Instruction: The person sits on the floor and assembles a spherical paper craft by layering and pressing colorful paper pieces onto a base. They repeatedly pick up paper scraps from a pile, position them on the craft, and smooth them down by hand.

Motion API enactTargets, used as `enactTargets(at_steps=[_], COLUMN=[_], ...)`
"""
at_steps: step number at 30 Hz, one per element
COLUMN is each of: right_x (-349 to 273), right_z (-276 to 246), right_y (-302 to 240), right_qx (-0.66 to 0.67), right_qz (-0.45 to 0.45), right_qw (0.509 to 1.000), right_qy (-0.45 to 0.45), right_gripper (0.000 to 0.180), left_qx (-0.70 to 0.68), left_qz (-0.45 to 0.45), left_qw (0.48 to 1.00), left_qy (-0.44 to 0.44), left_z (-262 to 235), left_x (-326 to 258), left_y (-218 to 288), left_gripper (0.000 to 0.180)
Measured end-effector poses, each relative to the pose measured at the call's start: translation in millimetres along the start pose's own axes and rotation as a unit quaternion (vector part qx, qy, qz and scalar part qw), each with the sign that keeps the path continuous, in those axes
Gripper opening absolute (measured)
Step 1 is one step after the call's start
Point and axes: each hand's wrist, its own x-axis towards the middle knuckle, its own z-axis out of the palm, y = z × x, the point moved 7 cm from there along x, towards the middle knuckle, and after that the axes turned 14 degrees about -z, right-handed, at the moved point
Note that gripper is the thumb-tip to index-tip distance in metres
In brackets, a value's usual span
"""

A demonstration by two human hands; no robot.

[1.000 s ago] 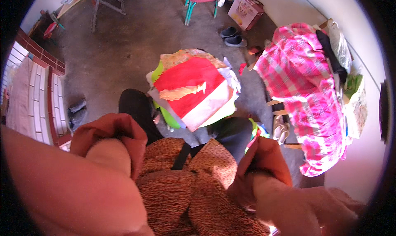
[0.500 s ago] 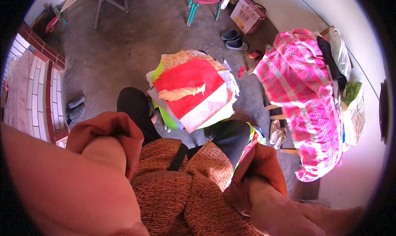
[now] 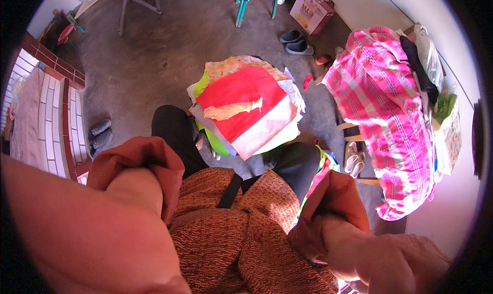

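Observation:
Both of my arms are bent up close to the camera, with rust-coloured cuffs around the wrists. My left hand looms large at the lower left, its fingers outside the picture. At the lower right is my right hand, its back and knuckles partly showing and its fingertips hidden. I see nothing held in either. Beyond my knees lies a roundish stack of cloth pieces in red, white, lime green and a floral print. A ragged peach strip of cloth rests on top. Colourful cloth shows beside my right thigh.
Pink plaid cloth covers furniture along the right wall. Dark slippers, pale shoes and grey slippers lie on the floor. A carton and a green-legged stool stand at the back. White tiled brickwork is left.
The whole view has shifted slightly, so the cloth stack appears a little further right and higher. My right hand has moved slightly right; both hands remain raised.

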Motion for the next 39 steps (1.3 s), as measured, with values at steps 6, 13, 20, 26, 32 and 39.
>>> enactTargets(at_steps=[6,13,20,26,32,39], right_x=[-14,-17,-15,-24,-26,-132], right_z=[7,-3,-10,-10,-35,-125], right_y=[-9,-5,-3,-7,-14,-18], right_qx=[-0.006,-0.013,-0.008,-0.01,-0.006,-0.227], right_qz=[-0.005,-0.009,-0.01,-0.012,-0.021,0.058], right_qw=[1.0,1.0,1.0,1.0,0.998,0.941], right_qy=[0.001,0.013,0.023,0.024,0.058,0.245], right_gripper=[0.023,0.024,0.024,0.025,0.026,0.026], left_qx=[-0.009,-0.008,-0.005,-0.016,-0.026,-0.034], left_qz=[0.003,0.0,-0.007,-0.009,-0.015,-0.017], left_qw=[1.0,1.0,1.0,1.0,0.999,0.999], left_qy=[0.004,-0.001,-0.005,0.001,-0.01,-0.011], left_z=[-4,1,4,3,10,11], left_x=[-1,-2,-5,-8,-11,-11], left_y=[1,-2,-2,-4,-6,-7], left_gripper=[0.031,0.031,0.031,0.031,0.031,0.032])
